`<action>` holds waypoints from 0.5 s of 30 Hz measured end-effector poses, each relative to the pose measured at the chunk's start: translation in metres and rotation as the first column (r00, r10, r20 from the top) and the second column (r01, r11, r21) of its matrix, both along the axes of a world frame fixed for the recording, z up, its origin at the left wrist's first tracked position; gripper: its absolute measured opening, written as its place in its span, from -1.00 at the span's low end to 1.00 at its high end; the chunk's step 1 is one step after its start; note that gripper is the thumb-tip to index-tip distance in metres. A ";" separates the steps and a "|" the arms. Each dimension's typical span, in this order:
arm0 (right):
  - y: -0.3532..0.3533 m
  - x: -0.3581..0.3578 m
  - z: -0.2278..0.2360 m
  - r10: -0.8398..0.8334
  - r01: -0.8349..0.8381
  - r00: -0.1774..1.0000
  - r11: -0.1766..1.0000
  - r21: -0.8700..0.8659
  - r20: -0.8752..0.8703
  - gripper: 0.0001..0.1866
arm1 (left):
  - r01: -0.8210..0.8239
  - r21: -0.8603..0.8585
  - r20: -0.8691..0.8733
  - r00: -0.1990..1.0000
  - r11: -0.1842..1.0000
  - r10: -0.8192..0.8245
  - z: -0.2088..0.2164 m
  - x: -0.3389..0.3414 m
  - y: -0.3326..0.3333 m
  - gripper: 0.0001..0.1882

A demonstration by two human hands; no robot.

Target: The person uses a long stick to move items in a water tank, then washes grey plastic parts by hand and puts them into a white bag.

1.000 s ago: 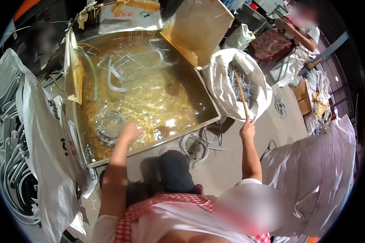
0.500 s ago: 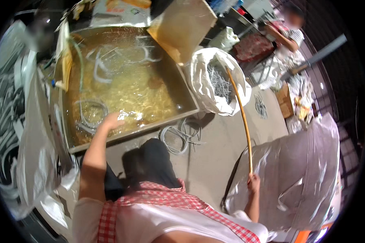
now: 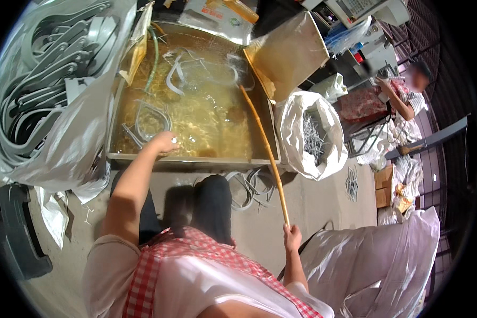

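My right hand [image 3: 291,238] is closed round the lower end of a long bamboo stick [image 3: 263,135]. The stick slants up and left, its far end over the right side of a wide shallow tub [image 3: 206,159] of yellowish water. At the tub's near edge, my left hand [image 3: 163,142] hangs low over the water. Its fingers are bunched against the glare, so I cannot make out whether they grip anything. Just beyond it lie looped grey plastic strips [image 3: 152,108] in the water. More curved pale strips [image 3: 173,78] lie toward the tub's far side.
A big plastic bag of grey curved parts [image 3: 63,69] stands at left. A white sack [image 3: 336,161] holding thin grey pieces is right of the tub. Loose strips [image 3: 244,199] lie on the floor by my knee. A large wrapped bundle [image 3: 376,259] fills the lower right; another person [image 3: 403,103] sits beyond.
The bamboo stick has swung left, its far end passing from the white sack to over the tub. My right hand has come left with it. The view has shifted, showing more at left.
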State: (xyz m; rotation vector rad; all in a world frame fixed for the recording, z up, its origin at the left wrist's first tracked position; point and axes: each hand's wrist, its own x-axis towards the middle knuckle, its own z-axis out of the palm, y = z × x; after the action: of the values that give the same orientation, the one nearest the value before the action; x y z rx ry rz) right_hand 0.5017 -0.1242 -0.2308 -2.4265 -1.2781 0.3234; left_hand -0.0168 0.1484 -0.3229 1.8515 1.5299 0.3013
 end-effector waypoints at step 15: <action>0.135 -0.035 -0.086 0.098 -0.125 0.977 0.982 -0.142 -0.188 -0.61 | 0.003 -0.049 0.040 0.999 0.999 -0.001 0.024 -0.003 -0.015 -0.46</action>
State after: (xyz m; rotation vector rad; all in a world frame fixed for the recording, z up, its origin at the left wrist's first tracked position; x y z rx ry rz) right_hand 0.4669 0.0109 -0.3166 -2.3884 -1.3553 0.6799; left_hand -0.0195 0.1329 -0.2987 1.7984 1.4958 0.2960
